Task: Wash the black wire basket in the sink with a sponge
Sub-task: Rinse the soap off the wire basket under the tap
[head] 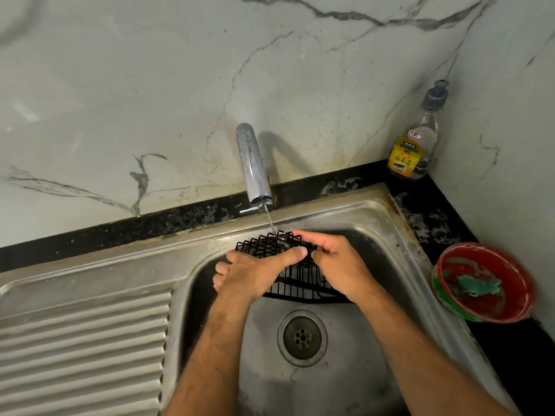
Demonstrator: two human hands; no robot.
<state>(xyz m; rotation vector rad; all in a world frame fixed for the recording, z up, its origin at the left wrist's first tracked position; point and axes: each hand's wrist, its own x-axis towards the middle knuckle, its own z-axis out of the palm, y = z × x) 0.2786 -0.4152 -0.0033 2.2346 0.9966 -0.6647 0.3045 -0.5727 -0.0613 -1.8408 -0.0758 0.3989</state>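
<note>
Both hands clamped on the black wire basket (pixel 295 265) at frame centre – left hand (pixel 252 274) beside right hand (pixel 336 265) – held tilted over the sink (pixel 375 217) under the tap (pixel 253 166) and its thin stream, sponge (pixel 477 285) in red bowl (pixel 510 271) on the bench at right.

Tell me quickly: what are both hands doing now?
Left hand: grips the black wire basket.
Right hand: pinches the same basket's mesh.

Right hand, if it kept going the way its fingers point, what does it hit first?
The right hand points up-left over the black wire basket, so likely the water stream first; depth is unclear.
</note>
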